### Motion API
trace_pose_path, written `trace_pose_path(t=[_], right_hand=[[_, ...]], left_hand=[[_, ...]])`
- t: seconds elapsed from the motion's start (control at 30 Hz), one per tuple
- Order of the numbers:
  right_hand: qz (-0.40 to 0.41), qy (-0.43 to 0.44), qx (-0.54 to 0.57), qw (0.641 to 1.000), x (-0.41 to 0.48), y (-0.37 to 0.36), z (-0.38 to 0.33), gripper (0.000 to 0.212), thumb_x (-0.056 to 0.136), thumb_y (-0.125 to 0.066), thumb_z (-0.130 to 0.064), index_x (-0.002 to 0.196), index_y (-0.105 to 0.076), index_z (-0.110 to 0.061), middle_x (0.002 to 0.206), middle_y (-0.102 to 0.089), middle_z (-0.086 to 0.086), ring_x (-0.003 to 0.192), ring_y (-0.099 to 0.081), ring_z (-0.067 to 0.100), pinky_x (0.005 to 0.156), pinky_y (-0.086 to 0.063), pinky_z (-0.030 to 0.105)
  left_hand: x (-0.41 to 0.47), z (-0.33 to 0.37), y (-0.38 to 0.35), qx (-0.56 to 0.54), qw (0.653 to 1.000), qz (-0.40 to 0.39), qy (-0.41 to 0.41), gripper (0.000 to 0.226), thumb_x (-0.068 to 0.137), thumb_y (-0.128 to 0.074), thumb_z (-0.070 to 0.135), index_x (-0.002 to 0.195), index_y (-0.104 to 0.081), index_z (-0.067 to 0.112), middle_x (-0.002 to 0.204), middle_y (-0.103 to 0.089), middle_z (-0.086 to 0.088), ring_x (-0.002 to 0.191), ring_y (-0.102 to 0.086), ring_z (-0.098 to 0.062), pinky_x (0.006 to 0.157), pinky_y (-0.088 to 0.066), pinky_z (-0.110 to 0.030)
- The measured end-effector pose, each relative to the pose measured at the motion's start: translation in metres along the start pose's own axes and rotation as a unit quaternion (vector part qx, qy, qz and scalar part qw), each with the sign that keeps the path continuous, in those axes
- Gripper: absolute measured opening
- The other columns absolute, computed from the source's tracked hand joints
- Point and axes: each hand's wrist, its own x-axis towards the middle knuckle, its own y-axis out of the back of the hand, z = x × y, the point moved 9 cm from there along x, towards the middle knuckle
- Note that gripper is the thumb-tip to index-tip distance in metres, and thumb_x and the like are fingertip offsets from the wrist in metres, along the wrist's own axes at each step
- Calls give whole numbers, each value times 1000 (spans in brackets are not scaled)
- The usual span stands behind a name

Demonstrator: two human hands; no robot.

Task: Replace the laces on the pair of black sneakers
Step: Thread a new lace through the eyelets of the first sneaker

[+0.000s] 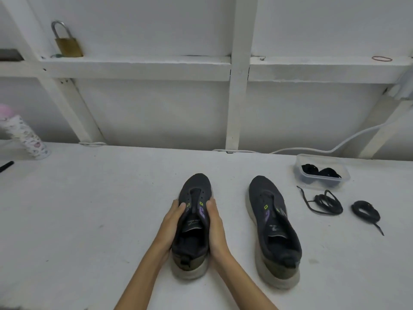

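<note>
**Both sneakers unlaced; one in hand ahead of re-lacing**

The held sneaker stands on the counter, toe pointing away from the person. The left hand and right hand clasp it from either side. Their fingers are closed against the upper, thumbs resting beside the eyelets; the fingertips on the outer flanks are hidden. No lace shows in its eyelets.

The second sneaker stands apart to the right, untouched and likewise without a lace.

Two coiled black laces lie loose on the counter beyond it. A clear plastic container behind them holds two more bundles. Which set is the replacement cannot be told.

Judgement: removal appears complete and threading has not begun. The next move calls for one hand to release the sneaker, fetch a replacement lace, uncoil it and feed a tip through the lowest eyelets.
</note>
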Motion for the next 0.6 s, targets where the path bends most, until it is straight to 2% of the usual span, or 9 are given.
trace_pose_path(t=[0.13, 0.2, 0.27, 0.33, 0.4, 0.43, 0.47, 0.53, 0.6], right_hand=[[-26, -11, -2, 1000, 10, -19, 20, 82, 77, -60, -77, 146, -41, -38, 154, -40, -11, 141, -38, 11, 118, -29, 43], [-32, -4, 1, 999, 8, -25, 21, 80, 78, -58, -78, 146, -41, -38, 153, -41, -11, 142, -37, 12, 118, -29, 44], [-38, -3, -11, 999, -14, -34, -7, 73, 84, -53, -74, 144, -47, -32, 149, -48, -7, 139, -43, 16, 117, -31, 44], [-55, -3, -54, 997, -34, -36, -40, 60, 95, -47, -59, 146, -44, -28, 149, -43, -13, 139, -42, 11, 118, -31, 39], [-69, 21, -94, 993, -49, -22, -74, 61, 97, -51, -47, 152, -29, -34, 150, -30, -23, 143, -29, 2, 121, -23, 35], [-72, 50, -113, 990, -57, -9, -97, 63, 94, -56, -45, 150, -30, -39, 149, -30, -27, 141, -28, -2, 121, -22, 33], [-71, 87, -128, 985, -67, 3, -124, 61, 91, -61, -44, 146, -35, -45, 145, -33, -32, 138, -31, -7, 119, -23, 30], [-37, 144, -156, 976, -82, 39, -171, 50, 91, -62, -37, 137, -47, -49, 140, -42, -36, 130, -36, -16, 113, -26, 22], [24, 169, -179, 969, -85, 83, -199, 44, 95, -57, -33, 137, -51, -47, 145, -42, -30, 133, -36, -12, 112, -26, 23]], left_hand=[[-5, 4, 20, -22, 1000, 12, 9, 35, 102, -43, 33, 129, -60, 17, 121, -69, -4, 114, -64, -21, 95, -49, -35], [-6, 3, 26, -23, 999, 12, 21, 38, 102, -42, 35, 127, -62, 16, 120, -69, -6, 113, -65, -22, 96, -48, -36], [-8, 5, 29, -11, 999, 17, 34, 38, 102, -41, 37, 125, -64, 17, 118, -70, -6, 110, -66, -22, 93, -49, -35], [-12, 15, 26, 12, 999, 21, 31, 39, 102, -39, 41, 114, -68, 17, 110, -73, 0, 105, -68, -17, 85, -50, -29], [-17, 35, 26, 19, 997, 66, -20, 32, 99, -42, 41, 93, -65, 19, 91, -70, 12, 85, -66, 0, 68, -49, -14], [-21, 46, 23, 5, 995, 80, -57, 26, 101, -44, 38, 93, -63, 23, 88, -67, 17, 77, -62, 9, 60, -45, -6], [-28, 58, 15, -10, 992, 90, -86, 23, 102, -43, 35, 104, -64, 27, 97, -66, 24, 82, -59, 15, 61, -41, 0], [-35, 74, -10, -17, 988, 77, -130, 37, 101, -45, 34, 136, -52, 29, 130, -51, 27, 115, -49, 12, 82, -39, -2], [-37, 73, -53, -13, 991, 4, -130, 49, 96, -50, 43, 143, -40, 33, 146, -39, 23, 132, -37, 7, 107, -30, -15]])
